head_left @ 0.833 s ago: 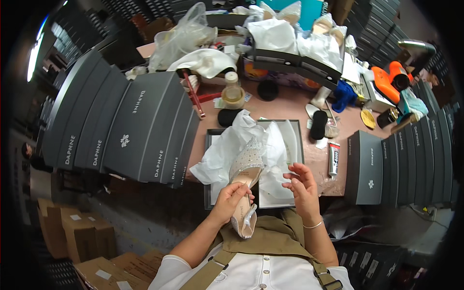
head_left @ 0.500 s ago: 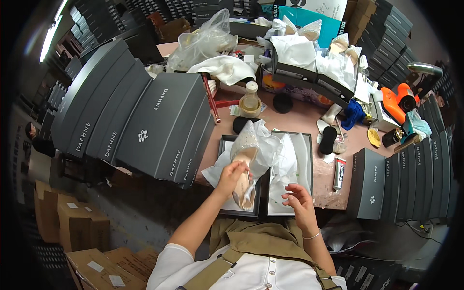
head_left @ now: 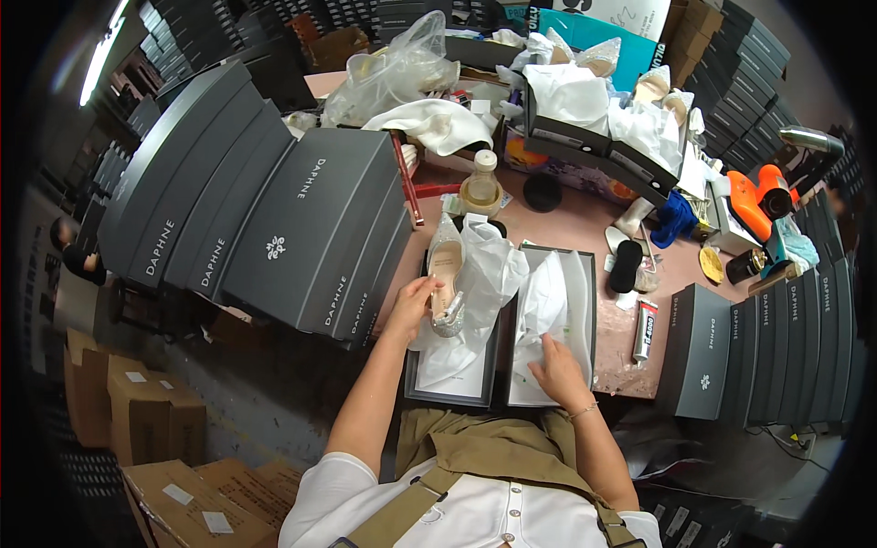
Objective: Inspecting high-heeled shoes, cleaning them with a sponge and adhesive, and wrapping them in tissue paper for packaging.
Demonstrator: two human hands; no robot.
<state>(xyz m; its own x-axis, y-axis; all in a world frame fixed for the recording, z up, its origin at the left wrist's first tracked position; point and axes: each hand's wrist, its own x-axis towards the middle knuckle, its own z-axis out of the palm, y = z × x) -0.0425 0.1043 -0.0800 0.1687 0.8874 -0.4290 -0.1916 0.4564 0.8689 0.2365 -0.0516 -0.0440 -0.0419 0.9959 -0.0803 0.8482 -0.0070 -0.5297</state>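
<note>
My left hand [head_left: 411, 306] grips a pale glittery high-heeled shoe [head_left: 445, 274] and holds it over the left half of an open grey shoe box [head_left: 454, 388]. White tissue paper [head_left: 489, 274] drapes beside the shoe and over that half. My right hand [head_left: 557, 370] rests flat on the white tissue paper [head_left: 553, 306] lining the right half of the box [head_left: 587, 274], fingers spread, holding nothing.
A tall stack of dark grey shoe boxes [head_left: 274, 219] leans at the left. More grey boxes [head_left: 776, 347] stand at the right. On the pink table [head_left: 575, 219] are a small bottle [head_left: 481, 178], a glue tube [head_left: 643, 329], a black insole [head_left: 626, 267], open boxes with shoes [head_left: 594, 119] and a plastic bag [head_left: 393, 68]. Cardboard cartons [head_left: 146, 420] sit on the floor.
My left hand has carried the shoe from near my lap up and over the left box half. My right hand dropped onto the tissue in the right half.
</note>
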